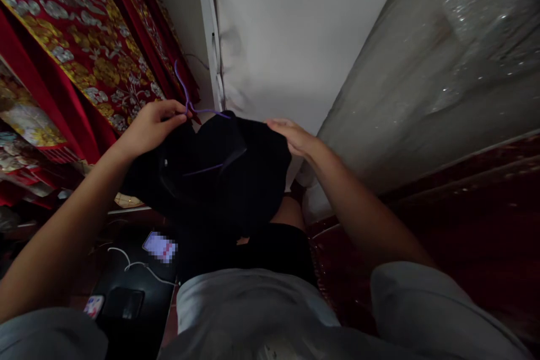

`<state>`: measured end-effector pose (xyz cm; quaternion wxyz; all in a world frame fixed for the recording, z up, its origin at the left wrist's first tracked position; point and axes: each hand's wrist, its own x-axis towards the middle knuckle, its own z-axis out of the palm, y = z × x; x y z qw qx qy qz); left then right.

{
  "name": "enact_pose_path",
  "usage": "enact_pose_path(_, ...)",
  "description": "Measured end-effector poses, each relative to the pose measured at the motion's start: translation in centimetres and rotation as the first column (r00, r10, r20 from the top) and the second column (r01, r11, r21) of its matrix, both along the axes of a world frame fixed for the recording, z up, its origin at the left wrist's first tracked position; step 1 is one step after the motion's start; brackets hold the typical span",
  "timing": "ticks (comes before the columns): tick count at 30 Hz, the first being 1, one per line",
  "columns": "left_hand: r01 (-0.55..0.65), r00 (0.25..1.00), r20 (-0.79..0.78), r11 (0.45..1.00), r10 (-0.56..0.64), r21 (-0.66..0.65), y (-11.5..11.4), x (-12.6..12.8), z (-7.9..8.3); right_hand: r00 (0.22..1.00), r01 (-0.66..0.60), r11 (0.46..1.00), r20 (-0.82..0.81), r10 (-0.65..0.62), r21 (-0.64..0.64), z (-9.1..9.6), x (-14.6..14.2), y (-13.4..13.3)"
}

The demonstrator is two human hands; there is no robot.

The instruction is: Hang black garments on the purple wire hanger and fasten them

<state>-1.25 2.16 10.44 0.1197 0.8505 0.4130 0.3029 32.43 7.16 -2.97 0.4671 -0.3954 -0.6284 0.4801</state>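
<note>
A black garment [257, 180] with a collar hangs in front of my body, on a thin purple clothes hanger [206, 111]. Between thumb and fingers, my left hand [162, 121] pinches the hanger near the base of its hook, above the garment's neck opening. My right hand [291, 134] grips the garment's shoulder edge on the right, fingers closed on the cloth. The hanger's lower bar shows as a purple line inside the collar. Much of the garment's lower part is lost in dark shade over my legs.
Red cloths [105, 50] with gold and silver embroidery hang at the left. A white panel [291, 28] stands ahead, beside a plastic-wrapped surface [405, 90]. Lower left, a black surface [156, 298] bears a lit phone [160, 247], a dark phone [123, 302] and a white cable [145, 265].
</note>
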Motion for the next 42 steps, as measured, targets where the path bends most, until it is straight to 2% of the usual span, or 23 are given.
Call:
enact_pose_path(1,-0.074,0.997,0.028,0.993,0.072,0.087,1.1,-0.3,-0.2,0.996,0.032,0.999,-0.082,-0.033,-0.016,0.3,0.2,0.3)
enact_pose_path(3,-0.228,0.972,0.107,0.948,0.209,0.223,3.0,-0.6,-0.4,0.969,0.149,0.988,-0.206,-0.137,0.047,1.8,0.1,1.5)
enact_pose_path(5,-0.323,0.942,0.205,0.888,0.267,0.327,4.0,-0.5,-0.3,0.936,0.267,0.956,-0.269,-0.227,0.124,3.8,-0.1,3.4)
enact_pose_path(8,-0.314,0.938,0.294,0.812,0.185,0.492,3.6,0.5,-0.1,0.892,0.369,0.913,-0.343,-0.295,0.174,6.1,-0.3,6.3)
enact_pose_path(10,-0.235,0.965,0.233,0.790,0.120,0.566,2.7,1.5,-0.7,0.854,0.421,0.890,-0.408,-0.324,0.175,6.5,-0.3,7.1)
enact_pose_path(13,-0.064,0.993,-0.053,0.861,0.105,0.505,1.5,2.6,-3.4,0.825,0.492,0.848,-0.417,-0.381,0.199,5.9,-0.1,6.5)
enact_pose_path(15,-0.028,0.967,-0.223,0.917,0.126,0.399,1.2,3.2,-5.9,0.828,0.519,0.823,-0.375,-0.416,0.232,5.4,0.0,5.8)
enact_pose_path(17,-0.069,0.952,-0.262,0.943,0.159,0.325,1.1,3.7,-8.3,0.833,0.534,0.806,-0.324,-0.449,0.255,5.2,0.0,5.7)
enact_pose_path(19,-0.111,0.959,-0.220,0.949,0.180,0.296,1.1,4.2,-10.2,0.837,0.540,0.797,-0.276,-0.473,0.272,5.5,-0.1,6.0)
enact_pose_path(22,-0.108,0.948,-0.262,0.959,0.179,0.263,1.2,5.1,-11.9,0.827,0.549,0.793,-0.304,-0.472,0.264,6.5,-0.1,6.6)
enact_pose_path(26,-0.204,0.851,-0.462,0.968,0.251,0.150,2.3,6.2,-13.2,0.823,0.537,0.817,-0.344,-0.452,0.211,7.8,-0.1,6.9)
enact_pose_path(28,-0.245,0.826,-0.496,0.963,0.269,0.114,2.9,6.4,-13.7,0.840,0.506,0.836,-0.342,-0.421,0.213,8.3,0.0,7.1)
enact_pose_path(31,-0.213,0.895,-0.387,0.974,0.224,0.070,2.8,6.4,-14.8,0.837,0.487,0.845,-0.394,-0.380,0.220,7.8,0.5,7.4)
enact_pose_path(33,-0.145,0.958,-0.242,0.988,0.155,0.056,1.8,6.5,-15.8,0.797,0.522,0.828,-0.460,-0.390,0.204,6.7,0.8,7.3)
enact_pose_path(35,-0.089,0.990,-0.109,0.995,0.094,0.055,0.4,6.7,-17.0,0.743,0.568,0.809,-0.518,-0.424,0.152,5.0,1.0,6.9)
enact_pose_path(39,-0.050,0.997,0.063,0.998,0.047,0.044,-1.8,7.2,-19.4,0.675,0.573,0.820,-0.574,-0.464,0.011,1.9,1.0,6.8)
enact_pose_path(41,-0.045,0.984,0.177,0.997,0.035,0.056,-2.4,7.7,-20.3,0.633,0.626,0.780,-0.572,-0.521,-0.018,1.0,1.1,7.0)
enact_pose_path(42,-0.045,0.968,0.250,0.997,0.028,0.061,-2.7,8.0,-20.8,0.641,0.651,0.759,-0.542,-0.544,0.007,0.6,1.2,6.9)
